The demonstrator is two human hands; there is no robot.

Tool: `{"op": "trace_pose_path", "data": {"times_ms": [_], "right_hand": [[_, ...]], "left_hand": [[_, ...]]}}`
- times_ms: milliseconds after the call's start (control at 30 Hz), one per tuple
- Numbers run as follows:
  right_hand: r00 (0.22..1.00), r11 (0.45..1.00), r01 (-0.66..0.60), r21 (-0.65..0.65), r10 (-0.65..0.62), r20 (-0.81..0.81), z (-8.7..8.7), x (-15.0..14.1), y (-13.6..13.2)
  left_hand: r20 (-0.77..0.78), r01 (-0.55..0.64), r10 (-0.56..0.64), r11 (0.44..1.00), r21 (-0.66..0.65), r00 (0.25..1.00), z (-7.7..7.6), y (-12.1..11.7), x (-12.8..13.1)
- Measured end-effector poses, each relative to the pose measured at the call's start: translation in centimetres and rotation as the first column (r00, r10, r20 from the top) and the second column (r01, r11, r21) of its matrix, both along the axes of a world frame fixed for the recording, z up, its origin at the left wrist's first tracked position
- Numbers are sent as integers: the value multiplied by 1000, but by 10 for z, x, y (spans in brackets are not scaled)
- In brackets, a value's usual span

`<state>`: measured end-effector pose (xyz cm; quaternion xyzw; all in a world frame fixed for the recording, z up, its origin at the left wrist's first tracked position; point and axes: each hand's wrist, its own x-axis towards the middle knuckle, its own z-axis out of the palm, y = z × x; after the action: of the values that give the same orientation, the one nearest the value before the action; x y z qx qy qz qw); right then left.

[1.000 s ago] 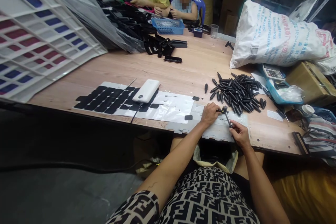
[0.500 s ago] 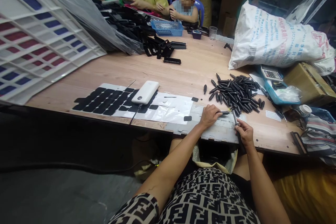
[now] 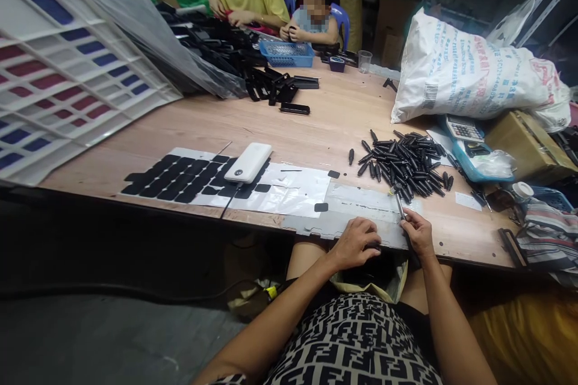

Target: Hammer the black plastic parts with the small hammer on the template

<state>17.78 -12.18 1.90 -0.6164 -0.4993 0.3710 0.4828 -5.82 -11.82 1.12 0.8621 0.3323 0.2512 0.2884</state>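
My left hand [image 3: 358, 243] is over the table's front edge, above an open bag [image 3: 401, 286]. Its fingers are curled round a small black part [image 3: 374, 245], mostly hidden by them. To its right, my right hand [image 3: 418, 231] is closed round a slim tool with a metallic shaft [image 3: 400, 207] and a dark lower end; its exact kind is unclear. The tool's upper tip points at a heap of small black tapered pieces [image 3: 409, 162] on the table. Under both hands lies a grey sheet [image 3: 356, 210] along the front edge.
A white power bank [image 3: 249, 162] with a cable lies on a sheet of black stickers [image 3: 171, 177]. At the back are black casings [image 3: 275, 85], a blue basket [image 3: 286, 55] and two other people. A large white sack [image 3: 474, 72] and a calculator [image 3: 464, 129] stand right.
My left hand has drawn back from beside the tool to the table's front edge, and the black piece in it is now mostly covered. My right hand keeps its hold on the tool.
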Motion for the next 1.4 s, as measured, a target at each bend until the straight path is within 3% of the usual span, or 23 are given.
{"op": "trace_pose_path", "data": {"times_ms": [167,267,333,433,500,567,767,867,967,1033,1100,1233,1300,1400], "right_hand": [[1000,1000,-9,-6,9,6,-1,0,-1],[1000,1000,-12,-13,12,-8,-1,1,-1],[1000,1000,-9,-14,9,-24,-1,1,0],[999,1000,-3,-10,3,-49,-1,2,0],[999,1000,2,-7,-2,-54,-1,2,0],[998,1000,10,2,-10,-58,-2,2,0],[998,1000,5,6,-4,-65,-4,1,0],[998,1000,-1,2,1,-63,-4,1,0],[998,1000,-6,1,6,-59,-3,1,-1],[998,1000,-3,2,3,-57,-2,0,-1],[998,1000,1,2,-1,-55,-2,0,-1],[999,1000,2,0,-2,-54,-1,0,-1],[999,1000,1,-3,-2,-54,-1,0,-1],[998,1000,2,-7,-2,-55,0,0,-1]], "left_hand": [[82,-6,13,997,-82,997,4,20,5],[148,-184,203,974,-133,968,5,58,10],[159,-374,396,915,-154,904,5,93,16],[118,-610,622,782,-127,774,4,147,24],[55,-662,670,741,-109,741,3,173,29],[-12,-657,661,742,-132,750,1,186,31],[-69,-669,672,713,-210,738,-1,170,20],[-32,-645,681,676,-357,732,3,155,10],[74,-501,660,633,-590,748,5,146,9],[182,-369,632,635,-679,753,4,140,14],[281,-314,608,686,-656,743,1,133,21],[339,-349,525,816,-460,781,-1,122,31],[304,-387,522,828,-406,797,1,118,34],[197,-489,572,800,-347,796,9,116,43]]}}
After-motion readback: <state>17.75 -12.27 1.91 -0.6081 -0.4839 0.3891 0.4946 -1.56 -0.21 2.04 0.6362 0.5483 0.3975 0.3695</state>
